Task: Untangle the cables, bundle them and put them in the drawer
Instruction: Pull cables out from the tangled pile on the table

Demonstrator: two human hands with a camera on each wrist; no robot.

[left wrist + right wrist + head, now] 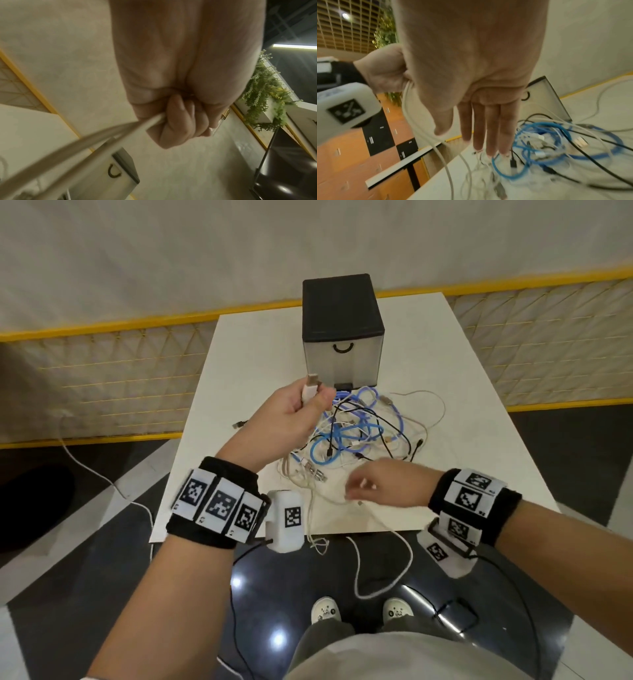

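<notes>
A tangle of blue, black and white cables (359,433) lies mid-table in front of the drawer unit (342,337), a black-topped box whose grey drawer with a black handle (342,348) is closed. My left hand (308,402) is raised above the tangle's left side and grips a white cable just below its USB plug (311,381); the left wrist view shows the fist (173,121) curled round the white cable (102,136). My right hand (356,491) hovers low over the near side of the tangle, its fingers (481,128) straight and holding nothing above the cables (556,142).
The white table (479,405) ends close to me, and white cables (383,563) hang over its front edge toward the floor. A loose plug (238,424) lies at the left. A yellow mesh fence (102,364) runs behind the table.
</notes>
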